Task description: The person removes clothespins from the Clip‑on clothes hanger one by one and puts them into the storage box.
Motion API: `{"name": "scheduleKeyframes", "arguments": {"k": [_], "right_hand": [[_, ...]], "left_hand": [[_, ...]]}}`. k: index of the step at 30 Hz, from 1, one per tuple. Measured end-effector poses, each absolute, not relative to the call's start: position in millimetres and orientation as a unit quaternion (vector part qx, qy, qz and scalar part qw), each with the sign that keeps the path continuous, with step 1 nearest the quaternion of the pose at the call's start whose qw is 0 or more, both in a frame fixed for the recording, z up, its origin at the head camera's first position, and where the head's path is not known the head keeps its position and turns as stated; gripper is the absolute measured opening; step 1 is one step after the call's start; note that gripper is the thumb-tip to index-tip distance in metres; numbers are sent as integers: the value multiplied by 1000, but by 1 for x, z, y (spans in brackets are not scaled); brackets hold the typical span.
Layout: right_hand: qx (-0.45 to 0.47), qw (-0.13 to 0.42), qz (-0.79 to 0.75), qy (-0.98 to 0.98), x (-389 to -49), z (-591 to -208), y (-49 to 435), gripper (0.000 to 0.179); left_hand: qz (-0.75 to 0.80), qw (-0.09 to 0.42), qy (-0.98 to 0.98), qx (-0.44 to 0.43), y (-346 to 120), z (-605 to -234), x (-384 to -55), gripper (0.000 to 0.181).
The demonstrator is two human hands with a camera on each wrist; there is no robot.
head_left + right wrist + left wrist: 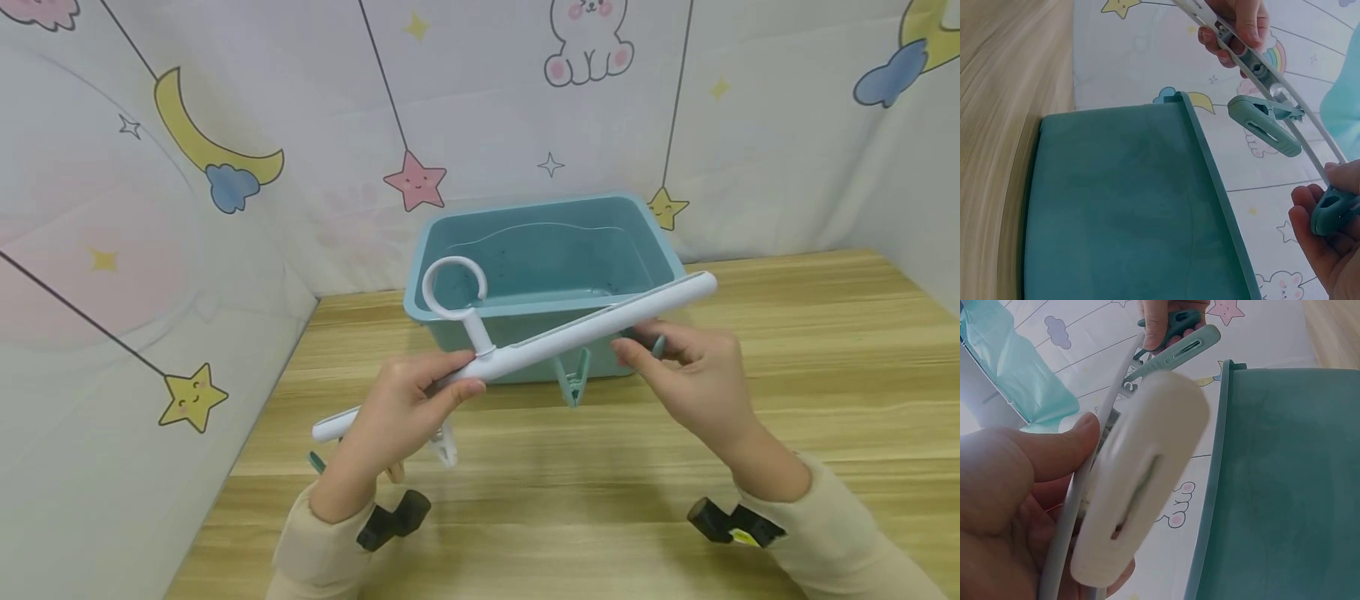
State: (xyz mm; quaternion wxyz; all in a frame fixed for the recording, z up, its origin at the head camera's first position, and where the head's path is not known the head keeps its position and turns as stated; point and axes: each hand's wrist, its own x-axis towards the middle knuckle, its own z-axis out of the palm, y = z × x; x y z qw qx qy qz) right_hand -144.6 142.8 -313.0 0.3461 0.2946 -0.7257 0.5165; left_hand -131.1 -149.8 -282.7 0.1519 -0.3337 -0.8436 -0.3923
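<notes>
A white clip hanger (592, 329) with a ring-shaped hook (455, 287) is held up in front of the bin, its right end raised. My left hand (408, 404) pinches the bar just below the hook, thumb in front. At the bar's right part, my right hand (686, 367) grips a teal clip (1333, 212) between thumb and fingers. Another teal clip (573, 379) hangs from the bar between the hands. In the left wrist view, a white clip (1141, 481) hangs beside the left fingers. Beige and teal clips show lower left, partly hidden behind the left wrist.
Behind the hanger, a teal plastic bin (551, 242) stands on the wood-grain table (810, 375), near the back. A white cloth backdrop (487, 100) printed with stars, moons and a bear rises along the table's far and left edges.
</notes>
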Motion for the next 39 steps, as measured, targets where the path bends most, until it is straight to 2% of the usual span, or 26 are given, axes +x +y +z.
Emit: {"name": "scheduleKeyframes", "arguments": {"k": [4, 9, 15, 22, 39], "right_hand": [[303, 367, 503, -721, -144, -313, 142, 18], [309, 405, 484, -711, -145, -314, 140, 11], [298, 464, 439, -709, -147, -316, 136, 44], [285, 524, 387, -703, -150, -320, 132, 44], [260, 595, 335, -683, -154, -324, 125, 41]], "left_hand": [[-389, 158, -842, -340, -149, -283, -131, 27], [-388, 161, -840, -345, -149, -283, -130, 28], [-381, 167, -842, -344, -149, -283, -130, 29], [-384, 167, -841, -344, -148, -285, -130, 28], [-382, 171, -845, -332, -142, -288, -130, 29]]}}
